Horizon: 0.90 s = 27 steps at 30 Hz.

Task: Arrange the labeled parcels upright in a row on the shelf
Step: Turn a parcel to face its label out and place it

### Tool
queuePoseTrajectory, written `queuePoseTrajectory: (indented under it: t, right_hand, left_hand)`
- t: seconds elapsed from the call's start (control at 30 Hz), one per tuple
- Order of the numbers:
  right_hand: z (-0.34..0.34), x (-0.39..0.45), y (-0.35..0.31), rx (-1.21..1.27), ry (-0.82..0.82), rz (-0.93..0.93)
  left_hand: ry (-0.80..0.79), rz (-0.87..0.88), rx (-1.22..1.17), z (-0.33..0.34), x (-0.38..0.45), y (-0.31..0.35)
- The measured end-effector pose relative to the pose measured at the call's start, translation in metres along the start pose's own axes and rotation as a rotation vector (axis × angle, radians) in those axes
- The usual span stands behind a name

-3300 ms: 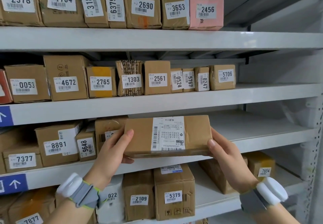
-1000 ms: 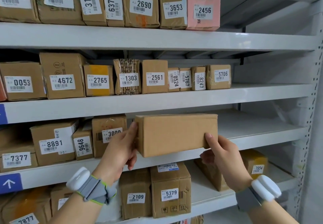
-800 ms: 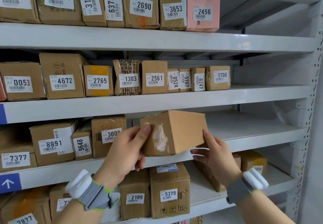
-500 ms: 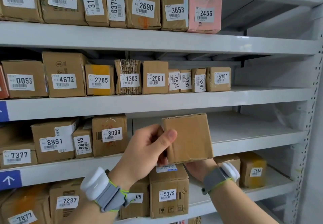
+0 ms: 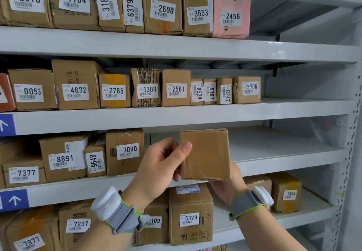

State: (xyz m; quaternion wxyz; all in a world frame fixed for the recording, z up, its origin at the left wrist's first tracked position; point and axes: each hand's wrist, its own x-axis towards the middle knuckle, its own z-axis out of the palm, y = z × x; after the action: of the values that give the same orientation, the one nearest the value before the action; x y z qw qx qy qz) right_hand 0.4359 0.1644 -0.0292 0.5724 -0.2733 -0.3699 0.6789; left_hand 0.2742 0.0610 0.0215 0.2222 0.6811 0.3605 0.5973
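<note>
I hold a plain brown cardboard parcel (image 5: pixel 205 153) in front of the third shelf (image 5: pixel 284 150), its small unlabelled end facing me. My left hand (image 5: pixel 158 164) grips its left edge, thumb across the front face. My right hand (image 5: pixel 228 186) holds it from below, mostly hidden behind the box. The parcel hangs just right of box 3000 (image 5: pixel 125 150), the last in that shelf's row, with a gap between them. Its label is out of sight.
Labeled boxes stand in rows on every level: 2578 to 2456 (image 5: pixel 231 13) on top, 0053 to 5706 (image 5: pixel 246 90) below, 8891 (image 5: pixel 62 158) and 9648 beside 3000. Box 5379 (image 5: pixel 190 213) and 7654 sit underneath. Bare shelf lies right of the held parcel. A perforated upright (image 5: pixel 350 152) bounds the right side.
The parcel was turned from its long side, label toward me, to its small plain end. My right hand slid from the right edge to underneath; my left thumb came across the front.
</note>
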Motion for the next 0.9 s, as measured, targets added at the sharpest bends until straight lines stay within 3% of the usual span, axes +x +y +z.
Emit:
queuePoseTrajectory:
  t: [0.23, 0.37, 0.53, 0.63, 0.9]
  right_hand:
    - [-0.017, -0.008, -0.019, 0.142, 0.026, -0.156]
    - [-0.026, -0.012, -0.024, 0.006, 0.078, -0.186]
    - [-0.03, -0.016, -0.024, -0.119, 0.098, -0.247]
    - [-0.03, -0.02, -0.026, -0.161, 0.079, -0.269]
    - [-0.035, -0.024, -0.029, -0.167, 0.014, -0.32]
  left_hand:
    - [0.241, -0.16, -0.127, -0.016, 0.006, -0.024]
    - [0.349, -0.177, -0.136, -0.024, 0.011, -0.038]
    - [0.2, -0.209, -0.263, -0.023, 0.006, -0.041]
    - [0.091, -0.207, -0.184, -0.023, 0.004, -0.049]
    - [0.118, -0.175, -0.12, -0.02, 0.002, -0.053]
